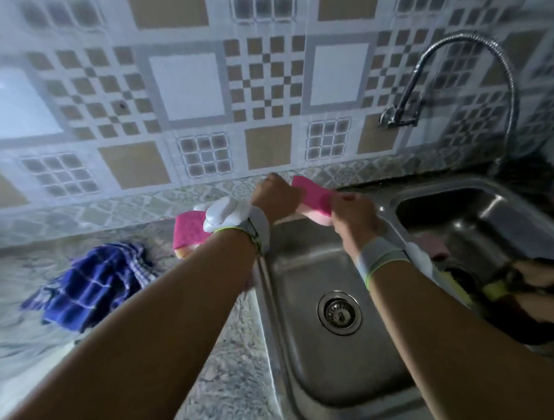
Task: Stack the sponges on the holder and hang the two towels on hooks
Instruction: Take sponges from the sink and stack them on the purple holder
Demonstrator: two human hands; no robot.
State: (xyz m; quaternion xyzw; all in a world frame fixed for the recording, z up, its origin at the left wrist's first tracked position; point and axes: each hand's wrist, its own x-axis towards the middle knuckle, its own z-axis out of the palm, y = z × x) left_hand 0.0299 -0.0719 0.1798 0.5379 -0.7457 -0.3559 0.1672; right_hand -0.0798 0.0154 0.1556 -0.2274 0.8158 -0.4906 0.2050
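Note:
Both hands hold one pink sponge [311,197] above the back rim of the sink. My left hand [278,195] grips its left end and my right hand [354,214] grips its right end. A second pink sponge [189,234] with a pale underside rests on the counter behind my left wrist, partly hidden by it. A blue checked towel [92,283] lies crumpled on the counter at the left. A dark pinkish sponge-like thing [434,245] lies in the right basin. No holder or hooks are in view.
A steel double sink [293,355] fills the middle and right, with a drain [339,312] in the near basin. A flexible tap [452,77] arches from the tiled wall over the right basin. Dark and yellow items [502,292] lie at the right edge.

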